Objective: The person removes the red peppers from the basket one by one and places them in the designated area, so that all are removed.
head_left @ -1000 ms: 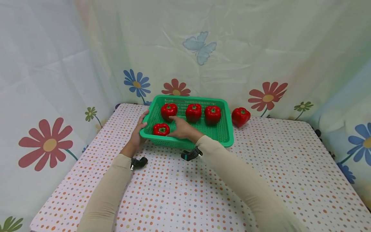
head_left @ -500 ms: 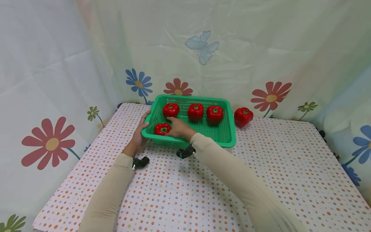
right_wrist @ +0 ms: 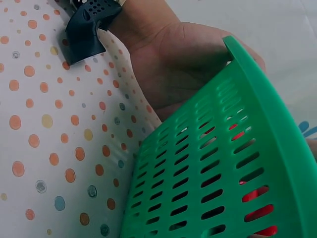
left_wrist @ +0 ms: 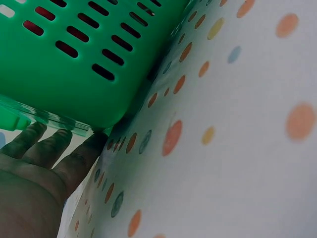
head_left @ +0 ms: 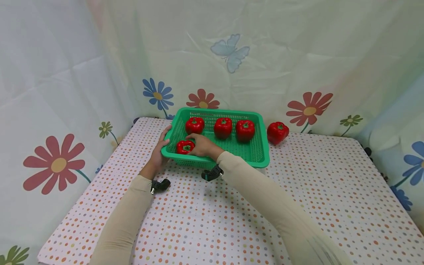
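A green slotted basket holds several red bell peppers. Along its left end lies my left hand, thumb at the rim; in the left wrist view that hand's straight fingers touch the basket's outer wall. Over the front rim reaches my right hand, gripping the front-left bell pepper with thumb and fingers at its right side. Behind it sits another bell pepper. In the right wrist view the basket wall hides the right fingertips, and only bits of red show through the slots.
Two more bell peppers, a middle one and a right one, stand inside along the back. Outside the basket's right end, a tilted bell pepper lies on the dotted tablecloth. A flowered curtain hangs behind.
My right hand has moved left and closed in on the front-left bell pepper, now gripping it. My left hand stays at the basket's left end. The whole view has shifted slightly.
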Tool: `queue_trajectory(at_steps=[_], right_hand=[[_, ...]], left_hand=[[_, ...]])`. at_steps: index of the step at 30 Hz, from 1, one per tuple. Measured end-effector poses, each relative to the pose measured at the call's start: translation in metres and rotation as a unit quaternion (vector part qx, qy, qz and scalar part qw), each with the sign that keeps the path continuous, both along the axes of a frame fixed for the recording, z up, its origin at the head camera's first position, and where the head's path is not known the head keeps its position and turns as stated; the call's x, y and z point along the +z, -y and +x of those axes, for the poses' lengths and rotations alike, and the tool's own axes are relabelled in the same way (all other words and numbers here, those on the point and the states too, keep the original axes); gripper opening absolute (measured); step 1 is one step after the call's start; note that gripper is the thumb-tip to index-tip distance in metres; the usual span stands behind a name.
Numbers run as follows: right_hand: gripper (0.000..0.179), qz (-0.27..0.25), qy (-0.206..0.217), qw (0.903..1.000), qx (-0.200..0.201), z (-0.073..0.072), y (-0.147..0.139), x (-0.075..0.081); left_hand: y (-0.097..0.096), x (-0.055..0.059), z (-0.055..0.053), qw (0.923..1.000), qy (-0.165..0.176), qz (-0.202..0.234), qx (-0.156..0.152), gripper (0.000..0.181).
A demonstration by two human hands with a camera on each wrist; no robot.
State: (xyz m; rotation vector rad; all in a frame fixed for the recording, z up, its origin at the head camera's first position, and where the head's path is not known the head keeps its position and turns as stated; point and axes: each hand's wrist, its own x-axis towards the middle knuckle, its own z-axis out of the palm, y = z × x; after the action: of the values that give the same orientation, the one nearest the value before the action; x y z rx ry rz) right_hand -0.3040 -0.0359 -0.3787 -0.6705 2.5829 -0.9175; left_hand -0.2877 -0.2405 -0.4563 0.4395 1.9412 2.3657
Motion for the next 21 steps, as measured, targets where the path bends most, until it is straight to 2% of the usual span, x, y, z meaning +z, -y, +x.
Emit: queue_trajectory(at_steps=[10, 21], right_hand=[[0.056, -0.015, 0.004, 0.9998, 0.009, -0.0038, 0.0037, -0.0041], [0.059, -0.027, 0.033, 0.999, 0.008, -0.0068, 0.0044, -0.005]], left_hand=[[0.0006, -0.0007, 0.0002, 1.0, 0.004, -0.003, 0.0, 0.06], [-0.0006, -0.0004, -0.0003, 1.0, -0.007, 0.003, -0.001, 0.06]])
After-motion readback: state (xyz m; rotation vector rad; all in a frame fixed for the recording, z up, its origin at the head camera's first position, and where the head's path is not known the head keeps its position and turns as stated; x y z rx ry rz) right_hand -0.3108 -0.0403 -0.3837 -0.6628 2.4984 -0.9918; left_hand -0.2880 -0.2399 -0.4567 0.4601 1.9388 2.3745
